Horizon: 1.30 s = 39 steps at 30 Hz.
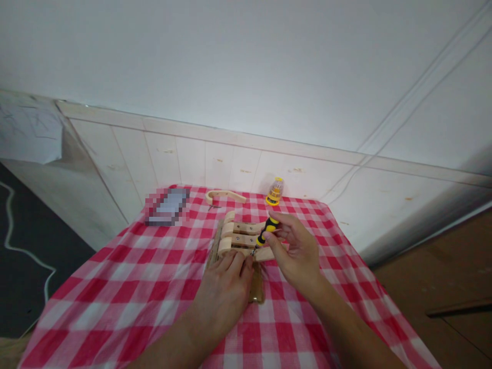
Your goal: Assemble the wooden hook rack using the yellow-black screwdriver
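Between the thumb and fingers of my right hand [299,253] is a black and yellow screwdriver [266,231], tilted with its tip down. That tip meets the nearest curved wooden hook [269,253], close to my left fingertips. My left hand [226,287] is closed over the curled end of this same hook, pressing it on a brown wooden board [256,293]. Farther along the board, several pale hooks lie side by side, and dark screw heads show in the middle hooks [243,239]. My fingers hide part of the nearest hook.
A loose curved hook [226,194] lies at the far edge, with a few dark screws [213,207] before it. Right of them stands a clear and yellow screwdriver-bit case [274,192]. A blurred phone-like rectangle [169,207] rests on the checkered tablecloth [146,277]. Behind is a panelled wall [219,161].
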Tool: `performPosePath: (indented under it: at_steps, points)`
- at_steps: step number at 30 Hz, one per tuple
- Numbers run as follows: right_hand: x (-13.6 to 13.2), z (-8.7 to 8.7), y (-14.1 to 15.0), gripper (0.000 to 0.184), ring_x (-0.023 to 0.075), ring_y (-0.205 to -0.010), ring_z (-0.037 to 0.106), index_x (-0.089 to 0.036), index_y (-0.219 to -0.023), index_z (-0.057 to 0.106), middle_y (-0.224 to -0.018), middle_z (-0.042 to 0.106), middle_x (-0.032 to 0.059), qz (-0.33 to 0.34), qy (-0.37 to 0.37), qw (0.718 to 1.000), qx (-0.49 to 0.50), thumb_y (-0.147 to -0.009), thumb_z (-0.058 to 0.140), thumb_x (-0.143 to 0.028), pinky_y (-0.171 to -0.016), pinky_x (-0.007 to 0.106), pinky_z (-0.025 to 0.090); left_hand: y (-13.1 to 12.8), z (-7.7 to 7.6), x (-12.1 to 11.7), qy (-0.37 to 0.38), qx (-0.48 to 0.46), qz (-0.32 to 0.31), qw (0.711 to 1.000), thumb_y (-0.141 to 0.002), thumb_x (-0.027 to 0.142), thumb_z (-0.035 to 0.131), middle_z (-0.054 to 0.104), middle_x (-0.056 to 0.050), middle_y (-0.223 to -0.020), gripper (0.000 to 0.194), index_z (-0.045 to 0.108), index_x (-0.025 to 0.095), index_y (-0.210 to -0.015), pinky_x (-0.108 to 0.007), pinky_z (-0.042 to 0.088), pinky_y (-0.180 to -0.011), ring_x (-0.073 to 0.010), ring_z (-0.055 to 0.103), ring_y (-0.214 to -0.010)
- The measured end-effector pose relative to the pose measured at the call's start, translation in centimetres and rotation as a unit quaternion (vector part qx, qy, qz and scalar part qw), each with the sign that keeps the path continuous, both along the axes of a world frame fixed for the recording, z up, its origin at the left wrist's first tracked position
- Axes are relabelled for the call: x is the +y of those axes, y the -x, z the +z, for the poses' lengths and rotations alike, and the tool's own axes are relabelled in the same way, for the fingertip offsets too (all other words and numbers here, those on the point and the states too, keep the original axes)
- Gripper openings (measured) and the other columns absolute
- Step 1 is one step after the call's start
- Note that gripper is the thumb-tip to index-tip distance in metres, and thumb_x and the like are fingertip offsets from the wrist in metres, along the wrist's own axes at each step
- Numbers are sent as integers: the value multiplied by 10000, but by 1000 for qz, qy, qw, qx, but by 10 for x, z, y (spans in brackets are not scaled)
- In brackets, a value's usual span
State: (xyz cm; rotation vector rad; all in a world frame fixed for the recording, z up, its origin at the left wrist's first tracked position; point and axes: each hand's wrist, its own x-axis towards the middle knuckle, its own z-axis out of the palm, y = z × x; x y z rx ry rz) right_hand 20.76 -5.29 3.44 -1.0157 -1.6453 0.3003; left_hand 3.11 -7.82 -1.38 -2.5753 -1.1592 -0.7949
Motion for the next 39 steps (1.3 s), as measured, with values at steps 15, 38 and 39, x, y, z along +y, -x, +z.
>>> performPosePath:
  at_steps: [15, 38, 39]
  points:
    - [-7, 4, 4, 370, 216, -947, 760, -300, -1275, 622, -1149, 724, 72, 25, 17, 1000, 5, -930, 642, -168, -825, 396, 650, 1, 2, -1, 0, -5, -2, 1000, -909, 77, 598, 713, -123, -1041, 259, 688, 99, -1151, -493, 641, -826, -297, 703, -981]
    - [-3, 3, 4, 354, 170, -761, 730, -286, -1236, 618, -990, 724, 34, -8, -2, 1000, 3, -903, 690, -192, -674, 316, 643, 0, 2, -1, -13, -3, 3, 1000, -941, 85, 564, 710, -125, -1017, 234, 683, 100, -1143, -478, 641, -780, -288, 708, -935]
    - [-3, 2, 4, 357, 170, -757, 727, -290, -1230, 618, -988, 722, 30, -11, -1, 1000, 4, -897, 698, -191, -674, 319, 642, 0, 2, -1, -10, -2, 1, 1000, -937, 78, 568, 711, -125, -1016, 237, 683, 96, -1143, -475, 642, -786, -289, 709, -943]
